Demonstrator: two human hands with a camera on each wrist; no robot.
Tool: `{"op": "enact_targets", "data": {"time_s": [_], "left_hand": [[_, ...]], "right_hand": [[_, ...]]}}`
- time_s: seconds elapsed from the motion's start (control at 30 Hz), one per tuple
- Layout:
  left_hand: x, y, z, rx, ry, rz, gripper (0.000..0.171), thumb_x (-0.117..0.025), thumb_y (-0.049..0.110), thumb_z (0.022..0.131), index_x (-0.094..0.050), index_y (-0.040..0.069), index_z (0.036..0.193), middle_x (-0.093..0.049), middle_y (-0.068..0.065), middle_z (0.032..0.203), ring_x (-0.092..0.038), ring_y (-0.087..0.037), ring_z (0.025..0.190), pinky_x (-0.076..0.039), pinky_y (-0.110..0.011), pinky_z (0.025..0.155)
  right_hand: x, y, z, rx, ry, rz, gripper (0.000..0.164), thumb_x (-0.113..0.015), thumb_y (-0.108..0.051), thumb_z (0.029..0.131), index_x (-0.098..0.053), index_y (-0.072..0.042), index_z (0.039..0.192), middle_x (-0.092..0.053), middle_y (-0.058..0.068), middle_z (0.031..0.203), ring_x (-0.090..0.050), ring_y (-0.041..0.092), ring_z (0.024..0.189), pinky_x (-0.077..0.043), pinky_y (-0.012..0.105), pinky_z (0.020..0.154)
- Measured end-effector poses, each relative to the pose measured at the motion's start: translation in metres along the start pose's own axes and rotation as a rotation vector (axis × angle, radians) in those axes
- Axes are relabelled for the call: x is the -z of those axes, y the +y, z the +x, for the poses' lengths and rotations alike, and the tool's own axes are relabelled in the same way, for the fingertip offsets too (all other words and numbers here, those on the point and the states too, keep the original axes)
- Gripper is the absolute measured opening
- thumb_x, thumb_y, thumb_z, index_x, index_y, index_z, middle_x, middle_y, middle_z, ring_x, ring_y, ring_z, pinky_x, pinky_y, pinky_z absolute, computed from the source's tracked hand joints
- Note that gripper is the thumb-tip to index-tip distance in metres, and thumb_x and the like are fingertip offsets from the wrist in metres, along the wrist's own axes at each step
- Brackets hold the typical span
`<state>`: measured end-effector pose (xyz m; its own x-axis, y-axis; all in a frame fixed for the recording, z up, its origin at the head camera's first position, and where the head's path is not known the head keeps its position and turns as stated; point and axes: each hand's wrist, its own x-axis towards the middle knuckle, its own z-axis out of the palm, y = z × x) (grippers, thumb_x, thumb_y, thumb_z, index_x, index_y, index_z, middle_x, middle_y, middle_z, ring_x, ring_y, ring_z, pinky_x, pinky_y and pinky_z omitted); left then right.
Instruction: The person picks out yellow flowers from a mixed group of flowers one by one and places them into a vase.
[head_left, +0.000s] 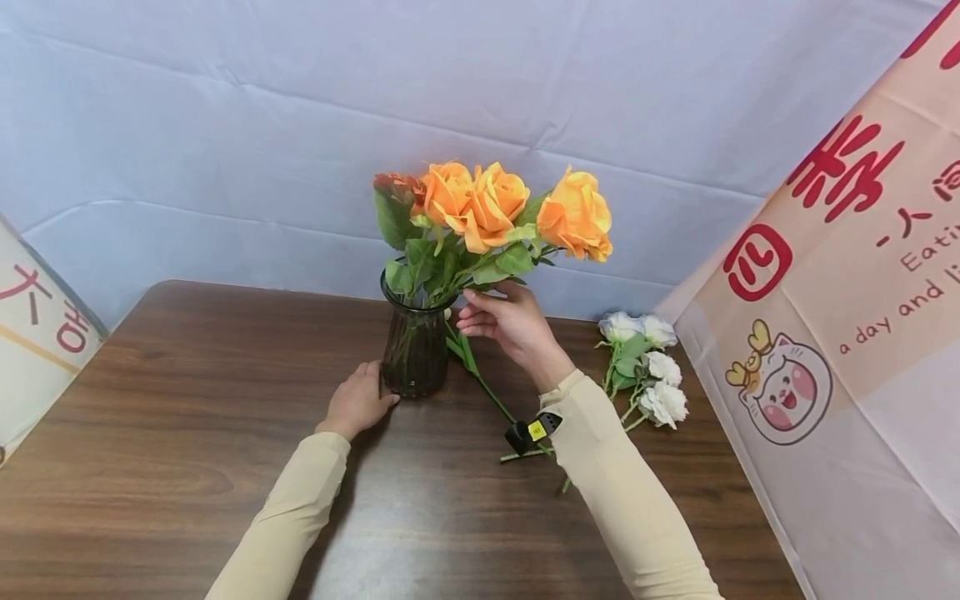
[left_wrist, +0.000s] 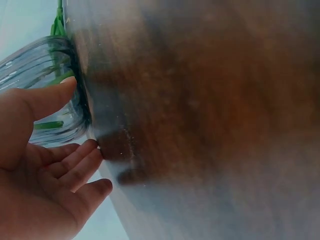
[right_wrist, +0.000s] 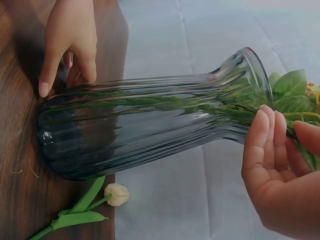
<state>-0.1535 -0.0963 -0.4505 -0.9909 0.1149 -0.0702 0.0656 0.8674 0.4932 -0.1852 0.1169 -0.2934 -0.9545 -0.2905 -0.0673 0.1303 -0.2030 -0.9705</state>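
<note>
A dark ribbed glass vase [head_left: 415, 354] stands upright near the table's back edge, holding orange roses [head_left: 491, 204] and a darker reddish flower [head_left: 400, 188] with green leaves. At the vase's base is my left hand [head_left: 356, 402], thumb and fingers spread loosely around its lower side; the left wrist view shows this hand [left_wrist: 55, 170] with the fingers apart. My right hand [head_left: 513, 321] is at the rim on the right, just under the leaves. In the right wrist view its fingertips [right_wrist: 265, 117] lie right by the rim, loosely bent, with the thumb apart from them beside the leaves.
A white tulip [right_wrist: 116, 194] with a green stem lies on the wooden table [head_left: 187, 400], right of the vase. White flowers [head_left: 652, 375] lie further right, their stems partly under the right forearm. Behind hangs a pale cloth [head_left: 300, 150]; a printed banner [head_left: 840, 275] borders the right.
</note>
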Motion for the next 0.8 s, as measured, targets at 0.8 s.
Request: {"op": "enact_targets", "data": {"time_s": [0.8], "left_hand": [[0.003, 0.0, -0.009, 0.008, -0.103, -0.061, 0.075, -0.056, 0.027, 0.091, -0.014, -0.012, 0.14, -0.021, -0.03, 0.142, -0.024, -0.042, 0.13, -0.024, -0.051, 0.104]], "right_hand": [[0.042, 0.029, -0.041, 0.013, 0.034, -0.099, 0.029, -0.052, -0.008, 0.092, -0.046, 0.012, 0.113, -0.063, 0.011, 0.078, -0.064, 0.021, 0.071, -0.054, 0.036, 0.07]]}}
